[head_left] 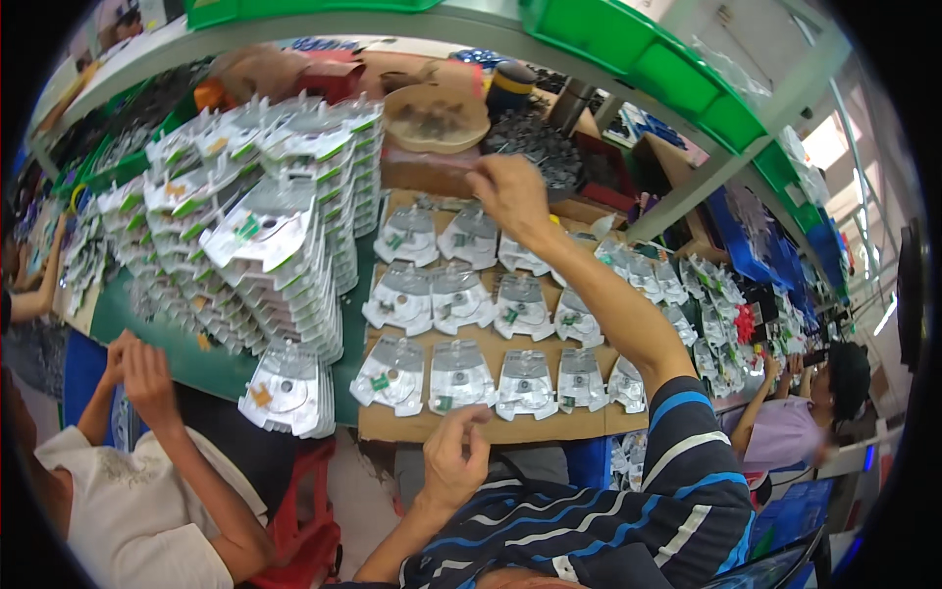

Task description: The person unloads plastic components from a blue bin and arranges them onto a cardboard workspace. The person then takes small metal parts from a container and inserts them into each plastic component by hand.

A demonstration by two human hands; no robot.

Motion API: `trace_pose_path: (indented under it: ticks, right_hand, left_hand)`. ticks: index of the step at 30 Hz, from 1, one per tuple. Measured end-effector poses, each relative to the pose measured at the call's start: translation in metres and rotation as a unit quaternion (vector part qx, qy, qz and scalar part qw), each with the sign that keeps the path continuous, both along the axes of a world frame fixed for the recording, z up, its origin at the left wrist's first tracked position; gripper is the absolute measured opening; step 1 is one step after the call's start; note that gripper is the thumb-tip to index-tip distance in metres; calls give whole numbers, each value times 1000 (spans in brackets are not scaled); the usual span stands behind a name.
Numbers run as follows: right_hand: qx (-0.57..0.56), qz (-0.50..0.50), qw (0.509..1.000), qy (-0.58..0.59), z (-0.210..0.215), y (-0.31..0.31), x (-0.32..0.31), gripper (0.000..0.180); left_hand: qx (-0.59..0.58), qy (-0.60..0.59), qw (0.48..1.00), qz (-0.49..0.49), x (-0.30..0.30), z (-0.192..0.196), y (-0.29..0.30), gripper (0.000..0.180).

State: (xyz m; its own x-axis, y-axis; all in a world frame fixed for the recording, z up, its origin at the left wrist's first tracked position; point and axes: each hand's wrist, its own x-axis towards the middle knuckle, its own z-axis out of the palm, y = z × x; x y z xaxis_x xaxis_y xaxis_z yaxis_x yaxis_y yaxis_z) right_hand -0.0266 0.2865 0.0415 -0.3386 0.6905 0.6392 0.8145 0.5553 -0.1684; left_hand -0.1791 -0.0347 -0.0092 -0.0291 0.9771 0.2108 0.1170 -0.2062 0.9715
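Note:
My right hand (512,200) is stretched to the far side of the bench, its fingers drawn together beside a pile of small dark parts (535,147). Whatever it pinches is hidden. Close to the front edge, my left hand (455,459) is curled with thumb and fingers together; I cannot make out what lies in them. Between the hands, several silver-white fan-shaped housings (461,373) lie in rows on a brown cardboard sheet (392,428). Some, like the housing (400,232) at the far left of the sheet, carry a small green piece.
Tall stacks of similar housings (265,236) stand on the green bench top at left. Behind are a yellowish bowl (434,120) and a dark yellow-banded container (511,86). Green bins (648,69) hang overhead on a metal frame. A co-worker's hands (142,378) are at left; another person sits far right.

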Motion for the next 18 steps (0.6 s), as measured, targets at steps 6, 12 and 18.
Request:
trace_pose_path:
  ticks: [6,12,18]
  right_hand:
    - [-103,-201,970,-87,6,49,107,64]
    - [-228,-149,953,-134,4,74,108,62]
    - [-143,-110,983,-27,-11,90,134,40]
  left_hand:
    - [-8,-6,998,-63,24,2,-4,25]
    - [-26,16,996,-86,38,3,2,24]
    - [-58,-12,994,-94,53,6,6,22]
